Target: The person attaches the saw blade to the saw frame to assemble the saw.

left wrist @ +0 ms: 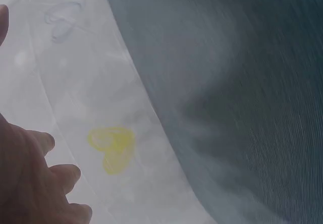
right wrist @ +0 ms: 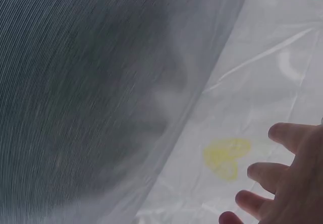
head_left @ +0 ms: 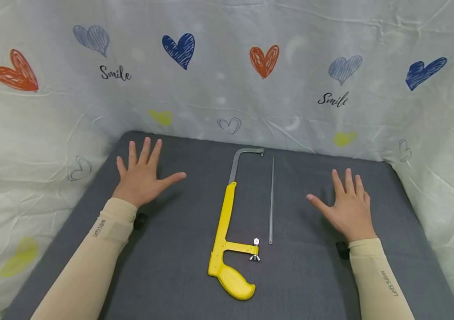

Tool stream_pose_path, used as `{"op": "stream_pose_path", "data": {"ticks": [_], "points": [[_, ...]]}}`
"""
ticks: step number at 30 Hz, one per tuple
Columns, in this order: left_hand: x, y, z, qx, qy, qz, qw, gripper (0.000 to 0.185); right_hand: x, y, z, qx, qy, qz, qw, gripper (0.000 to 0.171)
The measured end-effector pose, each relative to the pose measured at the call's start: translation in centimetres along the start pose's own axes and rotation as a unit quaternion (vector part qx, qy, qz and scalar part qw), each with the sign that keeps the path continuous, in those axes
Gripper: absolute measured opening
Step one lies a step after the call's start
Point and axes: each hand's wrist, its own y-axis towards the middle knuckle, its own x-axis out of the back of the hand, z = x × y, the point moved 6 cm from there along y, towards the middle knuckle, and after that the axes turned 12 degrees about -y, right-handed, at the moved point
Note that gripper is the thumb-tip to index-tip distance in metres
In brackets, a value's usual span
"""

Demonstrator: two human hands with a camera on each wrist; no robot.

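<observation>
A hacksaw frame (head_left: 223,218) with a yellow grip and a grey metal front arm lies on the dark grey table, its handle toward me. Just right of it lies a thin, straight metal saw blade (head_left: 271,200), apart from the frame. A wing nut (head_left: 254,257) sits at the frame's near post. My left hand (head_left: 140,178) is spread over the table's left side, holding nothing. Over the right side my right hand (head_left: 350,211) is likewise spread, thumb toward the blade. In the wrist views, only fingers of the left hand (left wrist: 30,178) and right hand (right wrist: 292,173) show.
The grey table (head_left: 186,213) carries the saw parts in its middle. Behind and beside it hangs a white curtain (head_left: 218,89) printed with hearts and "Smile" lettering, meeting the table's far edge. Beige sleeves cover both forearms, with a dark device at each wrist.
</observation>
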Motion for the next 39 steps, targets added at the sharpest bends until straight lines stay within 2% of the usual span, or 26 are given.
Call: {"op": "stream_pose_path", "data": {"ticks": [16, 23, 29, 33, 39], "points": [[-5.9, -0.3, -7.3, -0.035, -0.051, 0.019, 0.9979, 0.124, -2.0, -0.6, 7.2, 0.03, 0.035, 0.011, 0.999, 0.111], [-7.8, -1.8, -9.9, -0.049, -0.055, 0.053, 0.9959, 0.124, -2.5, -1.6, 9.6, 0.041, 0.061, 0.027, 0.997, 0.106], [-9.2, -3.3, -11.5, -0.056, -0.072, 0.076, 0.9929, 0.127, -2.5, -2.6, 11.8, 0.055, 0.113, 0.046, 0.991, 0.099], [-9.7, -3.8, -12.0, -0.052, -0.109, 0.089, 0.9887, 0.127, -2.2, -3.2, 12.9, 0.061, 0.139, 0.051, 0.987, 0.091], [-10.6, -4.2, -12.7, -0.043, -0.159, 0.117, 0.9794, 0.122, -2.3, -3.5, 13.9, 0.042, 0.152, 0.053, 0.986, 0.079]]}}
